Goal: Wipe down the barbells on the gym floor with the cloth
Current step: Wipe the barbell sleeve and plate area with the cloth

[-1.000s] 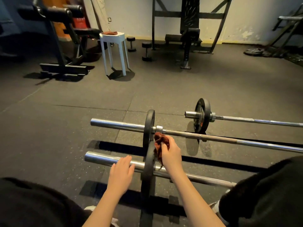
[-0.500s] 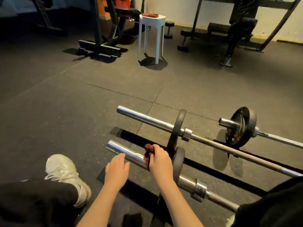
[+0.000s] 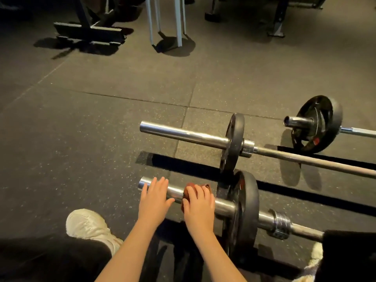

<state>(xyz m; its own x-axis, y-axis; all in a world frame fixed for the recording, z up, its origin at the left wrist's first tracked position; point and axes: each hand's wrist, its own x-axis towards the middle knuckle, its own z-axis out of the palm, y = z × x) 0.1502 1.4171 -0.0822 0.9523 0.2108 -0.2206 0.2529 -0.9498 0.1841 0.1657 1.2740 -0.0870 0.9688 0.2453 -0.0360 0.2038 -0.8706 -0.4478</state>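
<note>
On the bare end of the nearest barbell (image 3: 223, 206), right hand (image 3: 198, 204) clamps the soft cloth (image 3: 187, 188) round smooth steel; left hand (image 3: 154, 200) rests flat, fingers straight. Bar judged heavy, rigid, slippery.

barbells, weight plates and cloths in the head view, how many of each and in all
barbells: 3
weight plates: 3
cloth: 1
total: 7
</note>
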